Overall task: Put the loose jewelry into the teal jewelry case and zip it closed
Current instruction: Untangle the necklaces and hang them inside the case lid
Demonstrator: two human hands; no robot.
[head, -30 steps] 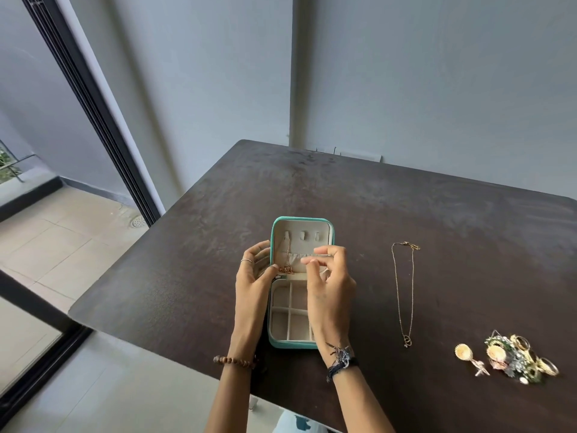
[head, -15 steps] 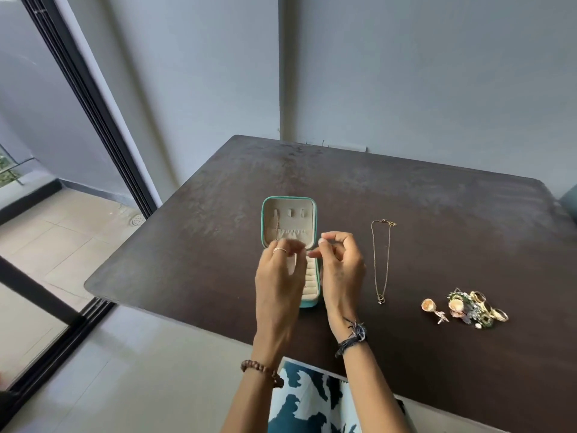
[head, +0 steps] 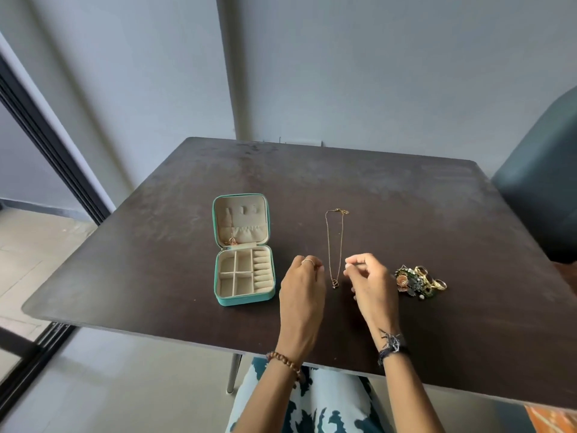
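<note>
Both hands empty, fingers loosely curled: left hand (head: 301, 285) and right hand (head: 371, 284) flank the gold necklace (head: 335, 245) at frame centre. Jewelry pile (head: 420, 281) right, untouched. Teal jewelry case (head: 243, 248) left, open; one chain hung in lid. Most remains; zip undone.

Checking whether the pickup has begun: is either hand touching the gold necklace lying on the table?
Apart. The head view shows dark table between the necklace and both the left hand and the right hand, which flank its pendant end.
</note>
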